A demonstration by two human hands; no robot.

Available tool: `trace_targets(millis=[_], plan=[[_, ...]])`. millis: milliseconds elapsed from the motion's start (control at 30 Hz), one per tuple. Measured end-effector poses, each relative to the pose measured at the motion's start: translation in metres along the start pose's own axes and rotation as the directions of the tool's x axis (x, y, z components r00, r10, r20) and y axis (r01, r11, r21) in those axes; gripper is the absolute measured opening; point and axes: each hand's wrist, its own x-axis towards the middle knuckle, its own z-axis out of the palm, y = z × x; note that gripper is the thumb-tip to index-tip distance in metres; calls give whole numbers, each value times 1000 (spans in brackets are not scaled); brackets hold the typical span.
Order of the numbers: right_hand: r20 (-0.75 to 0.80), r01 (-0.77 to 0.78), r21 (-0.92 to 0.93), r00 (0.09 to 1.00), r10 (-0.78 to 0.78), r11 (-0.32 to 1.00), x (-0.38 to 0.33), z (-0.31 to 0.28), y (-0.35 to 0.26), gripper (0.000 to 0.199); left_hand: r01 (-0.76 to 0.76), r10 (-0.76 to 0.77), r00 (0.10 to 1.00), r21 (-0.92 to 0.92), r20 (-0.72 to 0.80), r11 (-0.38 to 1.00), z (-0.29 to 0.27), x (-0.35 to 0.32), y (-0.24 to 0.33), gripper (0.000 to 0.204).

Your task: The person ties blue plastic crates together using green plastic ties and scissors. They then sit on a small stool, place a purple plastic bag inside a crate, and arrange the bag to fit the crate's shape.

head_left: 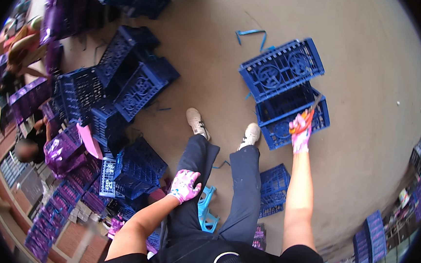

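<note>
My right hand (300, 134), in a pink-and-white patterned glove, is closed on orange-handled scissors (311, 117). Their narrow blade points up and away over the right rim of a blue plastic crate (275, 133). A second blue crate (279, 72) lies tilted against the far side of that one, its patterned lattice face showing. My left hand (185, 185), gloved alike, rests on my left thigh with nothing in it, its fingers lying over the trouser cloth. Blue strapping (251, 32) lies bent on the floor beyond the crates.
Blue crates (137, 90) lie heaped at my left, with purple-wrapped bundles (65, 153) beside them. A light-blue plastic stool (207, 209) is by my left leg. Another blue crate (274, 187) stands right of my right leg. A person (36, 141) is at far left.
</note>
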Motion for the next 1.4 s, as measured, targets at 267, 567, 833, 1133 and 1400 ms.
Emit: trace_targets(millis=[267, 567, 833, 1133, 1400], plan=[[-115, -174, -562, 985, 132, 809, -210, -68, 77, 48, -130, 112, 988, 175, 110, 976, 2, -33, 16, 31], [-251, -268, -964, 906, 342, 1, -313, -57, -72, 65, 9, -20, 999, -271, -36, 963, -61, -108, 53, 44], [-343, -404, -749, 914, 215, 525, -289, -3, -142, 43, 149, -368, 890, -592, -268, 792, -133, -139, -69, 43], [338, 283, -908, 931, 137, 310, -319, 240, -87, 34, 272, -674, 704, -793, -222, 545, -121, -231, -203, 37], [691, 612, -708, 497, 525, 352, -358, 445, 9, 46, -330, -732, 537, -903, -420, 275, -142, -277, -136, 33]])
